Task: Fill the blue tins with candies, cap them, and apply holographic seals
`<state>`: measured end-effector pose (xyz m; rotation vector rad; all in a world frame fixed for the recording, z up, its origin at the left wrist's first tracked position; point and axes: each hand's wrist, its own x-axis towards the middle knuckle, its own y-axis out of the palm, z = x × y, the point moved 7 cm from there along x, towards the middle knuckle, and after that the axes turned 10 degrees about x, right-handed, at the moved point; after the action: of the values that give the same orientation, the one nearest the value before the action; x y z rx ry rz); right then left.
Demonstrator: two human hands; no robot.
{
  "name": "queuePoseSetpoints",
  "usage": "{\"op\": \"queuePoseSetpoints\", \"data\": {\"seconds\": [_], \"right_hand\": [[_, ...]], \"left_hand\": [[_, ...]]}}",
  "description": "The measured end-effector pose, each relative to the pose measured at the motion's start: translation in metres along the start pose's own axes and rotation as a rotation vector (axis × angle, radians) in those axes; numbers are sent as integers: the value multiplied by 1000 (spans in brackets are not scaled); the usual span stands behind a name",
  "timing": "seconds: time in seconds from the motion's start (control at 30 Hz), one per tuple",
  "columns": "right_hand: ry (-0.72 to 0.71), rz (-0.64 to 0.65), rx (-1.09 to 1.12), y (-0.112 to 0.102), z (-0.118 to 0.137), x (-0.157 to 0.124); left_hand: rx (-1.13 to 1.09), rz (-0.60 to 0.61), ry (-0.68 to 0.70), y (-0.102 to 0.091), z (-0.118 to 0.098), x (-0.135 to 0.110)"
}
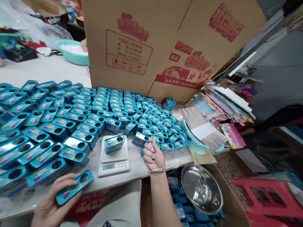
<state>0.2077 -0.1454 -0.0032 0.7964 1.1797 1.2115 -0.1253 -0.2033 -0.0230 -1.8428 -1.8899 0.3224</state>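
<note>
My left hand [49, 204] is closed round a small blue tin [76, 188] with a dark round hole in its top, low in front of the table edge. My right hand [154, 156] is curled shut beside the packed tins, with whitish bits showing at its fingers; what it holds is too small to name. Between the hands stands a white digital scale [114, 169] with lit digits. One blue tin [114, 143] rests on its plate. Many more blue tins [74, 116] stand close together across the table, holes facing up.
Behind the tins rises a large cardboard box [160, 29]. A turquoise basin [75, 58] of pale pieces stands at back left, with another person's hand [84, 45] by it. Paper sheets [207, 123] lie at right. Below, a steel bowl [202, 190] sits over a carton of tins.
</note>
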Motion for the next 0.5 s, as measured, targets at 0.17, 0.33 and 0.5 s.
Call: {"op": "queuePoseSetpoints", "data": {"seconds": [0.17,0.33,0.5], "right_hand": [[-9,-53,-45,2,-14,0],[-41,-85,-39,4,-15,4],[-139,-147,-39,15,-17,18]], "left_hand": [[8,-106,-68,-7,25,-7],[-21,-135,-162,-4,40,-7],[-43,-101,-227,-4,47,-10]]}}
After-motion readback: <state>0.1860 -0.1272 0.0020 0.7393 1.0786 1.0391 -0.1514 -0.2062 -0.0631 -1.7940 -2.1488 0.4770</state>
